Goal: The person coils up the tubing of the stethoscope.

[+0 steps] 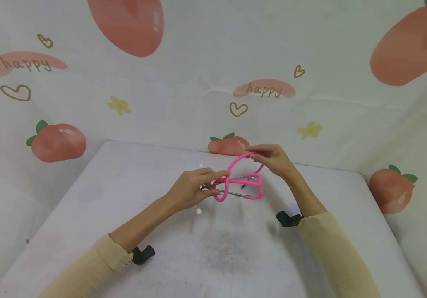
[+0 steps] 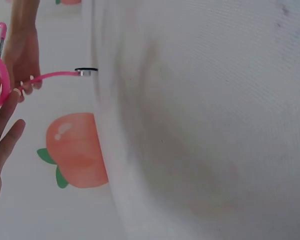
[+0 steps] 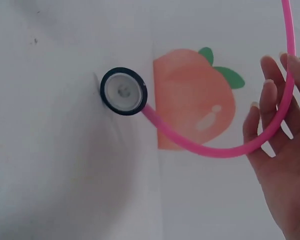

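A stethoscope (image 1: 227, 186) with pink tubing is held folded in the air above the table. My left hand (image 1: 189, 188) pinches the metal ear tubes together with a loop of the tubing. One white eartip (image 1: 198, 211) sticks out below that hand. To the right, my right hand (image 1: 274, 159) holds a raised curve of the tubing. In the right wrist view the pink tube (image 3: 220, 152) runs across its partly curled fingers. At the tube's end hangs the round, black-rimmed chest piece (image 3: 124, 91), which the left wrist view shows edge-on.
The white table (image 1: 142, 165) has a dark smudge near its middle. Behind it hangs a white cloth (image 1: 183, 62) printed with peaches, hearts and flowers. A black wrist-worn piece (image 1: 288, 219) sits by the right cuff, another (image 1: 143, 255) by the left.
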{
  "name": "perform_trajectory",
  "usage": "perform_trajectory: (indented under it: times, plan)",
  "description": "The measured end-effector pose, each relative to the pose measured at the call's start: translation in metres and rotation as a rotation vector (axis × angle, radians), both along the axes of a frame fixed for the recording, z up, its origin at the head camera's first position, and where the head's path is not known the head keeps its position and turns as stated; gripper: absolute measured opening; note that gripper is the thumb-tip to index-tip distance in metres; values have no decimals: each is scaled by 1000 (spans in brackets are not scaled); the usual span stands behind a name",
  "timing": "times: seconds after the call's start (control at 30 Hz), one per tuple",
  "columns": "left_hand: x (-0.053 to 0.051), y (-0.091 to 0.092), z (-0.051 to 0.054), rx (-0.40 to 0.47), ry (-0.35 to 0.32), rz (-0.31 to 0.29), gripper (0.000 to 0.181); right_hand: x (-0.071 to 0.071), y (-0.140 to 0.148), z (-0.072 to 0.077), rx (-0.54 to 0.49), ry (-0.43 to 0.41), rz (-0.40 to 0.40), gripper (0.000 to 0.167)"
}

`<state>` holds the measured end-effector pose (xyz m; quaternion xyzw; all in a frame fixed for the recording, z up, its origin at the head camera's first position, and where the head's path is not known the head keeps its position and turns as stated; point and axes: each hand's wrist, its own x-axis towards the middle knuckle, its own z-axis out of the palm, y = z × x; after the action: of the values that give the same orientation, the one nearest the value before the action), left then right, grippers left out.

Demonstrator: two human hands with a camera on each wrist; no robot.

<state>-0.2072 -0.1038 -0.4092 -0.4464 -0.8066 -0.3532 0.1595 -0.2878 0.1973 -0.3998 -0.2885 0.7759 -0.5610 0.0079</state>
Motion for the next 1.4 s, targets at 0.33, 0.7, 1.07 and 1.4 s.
perform_trajectory:
  times: [0.33,0.7,1.07,1.4]
  plan:
    - [0,1,4,39,-15,24,61,5,-6,-8,-1,-7,13,35]
    - [0,-4,7,63,-132,58,68,34,-21,12,207,-146,-172,34]
    - [-3,-6,5,83,-160,54,65,29,-9,-34,96,-51,-237,27]
    - [-1,-9,3,80,-221,52,63,51,-11,-28,167,-86,-198,17]
